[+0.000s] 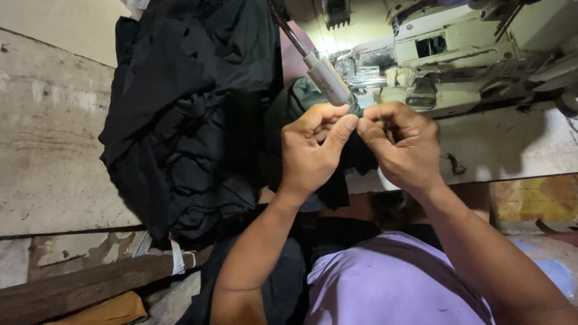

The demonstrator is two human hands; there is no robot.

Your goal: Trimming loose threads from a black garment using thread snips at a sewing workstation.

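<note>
My left hand point(313, 150) and my right hand point(400, 144) are raised together in front of a cream sewing machine point(457, 54). Both pinch a small piece of dark fabric point(354, 153) between thumb and fingers, thumbs nearly touching. The fabric hangs down below the fingers. A gooseneck lamp head point(328, 81) sits just above my left hand's fingertips. What lies directly under the hands at the needle is hidden.
A big heap of black cloth point(186, 114) lies on the worn pale table point(48, 150) to the left. A wooden beam point(78, 286) runs along the lower left. My lilac shirt point(391, 283) fills the bottom centre.
</note>
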